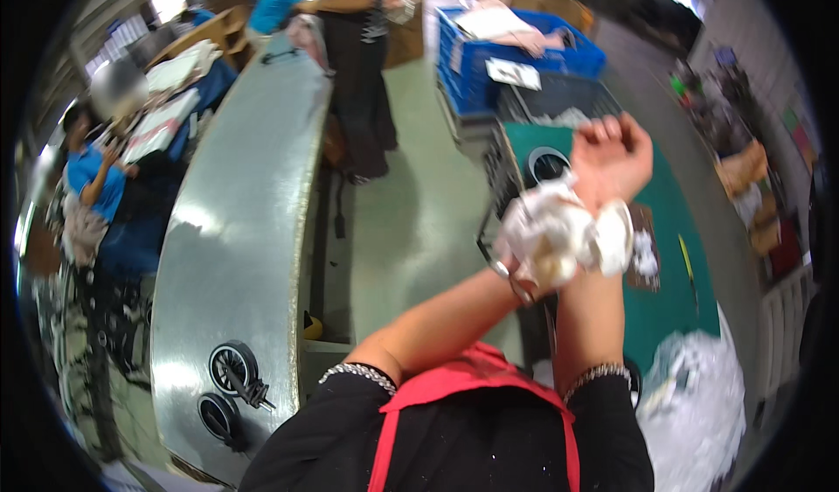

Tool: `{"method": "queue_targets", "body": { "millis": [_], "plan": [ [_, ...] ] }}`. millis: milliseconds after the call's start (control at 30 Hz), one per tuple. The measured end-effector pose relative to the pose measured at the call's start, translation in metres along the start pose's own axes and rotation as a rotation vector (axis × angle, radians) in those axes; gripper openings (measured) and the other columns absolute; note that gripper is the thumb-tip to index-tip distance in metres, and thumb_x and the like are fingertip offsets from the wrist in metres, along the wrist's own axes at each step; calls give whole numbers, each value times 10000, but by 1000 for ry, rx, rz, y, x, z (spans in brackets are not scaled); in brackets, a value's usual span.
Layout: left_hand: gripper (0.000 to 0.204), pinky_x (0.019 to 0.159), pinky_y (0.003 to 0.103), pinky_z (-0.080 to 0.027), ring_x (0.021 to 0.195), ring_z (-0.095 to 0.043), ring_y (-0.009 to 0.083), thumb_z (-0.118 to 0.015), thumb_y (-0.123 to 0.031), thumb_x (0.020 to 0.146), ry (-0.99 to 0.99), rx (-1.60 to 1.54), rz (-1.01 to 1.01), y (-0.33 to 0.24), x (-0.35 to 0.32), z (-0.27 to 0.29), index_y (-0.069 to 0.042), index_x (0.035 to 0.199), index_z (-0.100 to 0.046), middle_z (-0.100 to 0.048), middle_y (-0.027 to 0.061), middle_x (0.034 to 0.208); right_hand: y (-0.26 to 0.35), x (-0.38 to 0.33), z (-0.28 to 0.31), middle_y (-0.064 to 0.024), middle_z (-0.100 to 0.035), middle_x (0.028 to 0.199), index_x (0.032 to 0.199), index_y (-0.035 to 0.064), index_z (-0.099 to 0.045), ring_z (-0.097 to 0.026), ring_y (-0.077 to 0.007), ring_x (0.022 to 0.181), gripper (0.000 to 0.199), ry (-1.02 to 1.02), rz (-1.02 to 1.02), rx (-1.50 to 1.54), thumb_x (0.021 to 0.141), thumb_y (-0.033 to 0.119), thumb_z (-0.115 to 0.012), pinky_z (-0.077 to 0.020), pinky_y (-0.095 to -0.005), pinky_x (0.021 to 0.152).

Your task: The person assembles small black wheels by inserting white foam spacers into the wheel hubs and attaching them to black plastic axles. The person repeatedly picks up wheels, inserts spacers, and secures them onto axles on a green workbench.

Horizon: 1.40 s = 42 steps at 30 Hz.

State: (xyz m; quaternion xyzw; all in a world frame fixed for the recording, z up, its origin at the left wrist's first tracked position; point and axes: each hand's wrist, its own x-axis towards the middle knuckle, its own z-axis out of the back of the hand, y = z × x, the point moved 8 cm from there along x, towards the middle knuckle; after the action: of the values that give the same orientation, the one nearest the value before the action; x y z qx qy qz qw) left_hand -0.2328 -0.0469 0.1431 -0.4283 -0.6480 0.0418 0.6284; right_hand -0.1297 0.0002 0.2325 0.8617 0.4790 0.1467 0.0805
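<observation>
My left hand (549, 234), in a stained white glove, reaches across to my right wrist; its fingers are blurred and look bunched there. A pale, rounded white piece (615, 237) lies against that wrist, and I cannot tell whether it is part of the glove. A metal bracelet or ring-like band shows at the left wrist. My right hand (612, 155) is bare, palm up, its fingers loosely curled with nothing in them. Beyond the left glove a black wheel with a pale rim (549, 167) lies on the green-topped table (669, 317).
Two small black wheels (233, 367) rest on the long metal table (236, 186) at left. A yellow-handled tool (686, 256), a brown tray of white pieces (645, 260) and a clear plastic bag (695, 405) are at right. Blue crate (524, 64) behind; people work beyond.
</observation>
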Motion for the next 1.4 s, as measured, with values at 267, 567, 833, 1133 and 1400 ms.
{"method": "queue_targets", "body": {
  "millis": [267,567,833,1133,1400],
  "plan": [
    [312,643,332,-516,745,-648,202,-546,-245,958,-295,46,832,46,5,56,-89,1228,-531,-669,85,889,18,-1,26,-3,-458,685,791,72,-497,-436,-147,604,52,-59,-119,240,805,109,-531,-422,-344,702],
    [377,811,326,-540,865,-669,176,-434,-401,1020,-506,-1149,1175,21,-53,-48,-93,1155,-604,-690,57,1034,-8,-21,18,-24,-421,672,787,59,-488,-408,-140,618,121,99,-12,-153,877,120,-541,-382,-306,650],
    [422,721,323,-508,779,-601,176,-427,-514,981,-684,-1170,948,1,6,67,-127,998,-595,-618,37,899,-82,-111,-23,-125,-597,985,930,26,-592,-581,-249,970,158,857,395,-1320,954,152,-500,-423,-382,965],
    [325,708,311,-484,790,-587,147,-529,-363,971,-739,-746,767,2,-21,139,-56,1049,-600,-614,44,861,-128,-149,84,-171,-268,1501,1470,15,-258,-278,-295,1393,662,453,-389,-928,961,331,-540,-248,-422,1125],
    [299,745,265,-472,817,-616,120,-676,-276,889,-357,127,757,-3,-84,160,-40,1069,-638,-675,28,944,-95,-127,141,-91,-657,1068,1147,53,-556,-649,-176,932,194,-56,-431,-718,977,141,-527,-527,-309,813]
  ]
}}
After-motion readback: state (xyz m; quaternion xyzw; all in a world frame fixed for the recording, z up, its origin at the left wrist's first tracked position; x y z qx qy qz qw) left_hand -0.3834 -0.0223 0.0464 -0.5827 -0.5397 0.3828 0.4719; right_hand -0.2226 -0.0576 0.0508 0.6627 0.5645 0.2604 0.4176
